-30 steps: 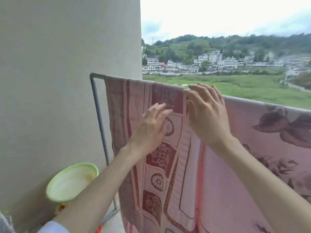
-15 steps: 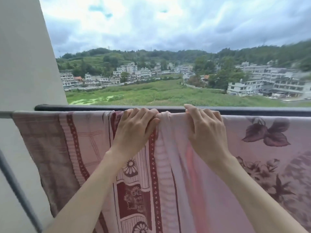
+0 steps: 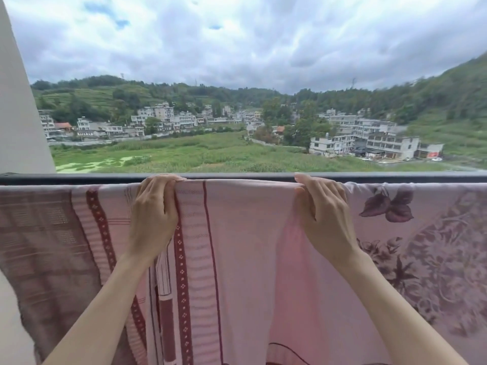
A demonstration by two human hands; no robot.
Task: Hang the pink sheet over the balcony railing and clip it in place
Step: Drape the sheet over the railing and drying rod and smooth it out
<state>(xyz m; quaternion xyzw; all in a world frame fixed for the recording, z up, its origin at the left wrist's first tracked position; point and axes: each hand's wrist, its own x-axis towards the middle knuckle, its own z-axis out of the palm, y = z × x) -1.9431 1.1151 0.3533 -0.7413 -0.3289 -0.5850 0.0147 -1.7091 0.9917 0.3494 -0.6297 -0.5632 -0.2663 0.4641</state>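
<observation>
Head view: pink sheet (image 3: 237,246) draped over the railing (image 3: 237,177), hanging down on the near side. Left hand (image 3: 154,217) curled over the top fold, gripping the sheet; right hand (image 3: 322,217) pinching the same fold, well apart, probably to stretch the cloth flat along the bar. Floral sheet (image 3: 421,246) just beside, at right. No clip visible; clipping not yet done.
</observation>
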